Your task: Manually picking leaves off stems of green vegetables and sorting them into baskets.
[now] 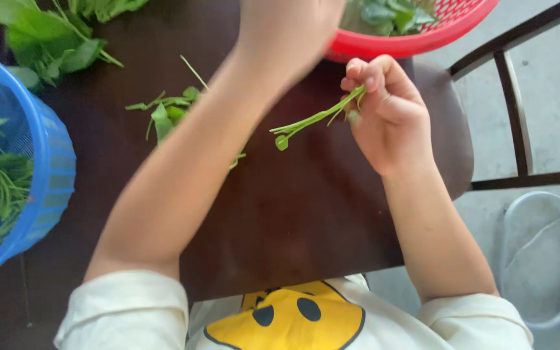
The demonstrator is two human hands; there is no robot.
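Observation:
My right hand [387,113] pinches a thin green stem [315,118] that sticks out to the left over the dark brown table [293,220]. My left hand [286,26] reaches far forward to the rim of the red basket [416,42] holding green leaves; its fingers are cut off by the top edge of the view. A small heap of plucked leaves [166,113] lies on the table under my left forearm.
A blue mesh basket [40,168] with green stems stands at the left edge. A bunch of leafy greens [53,35] lies at the top left. A dark chair [513,110] and a metal frame [546,259] stand on the concrete floor to the right.

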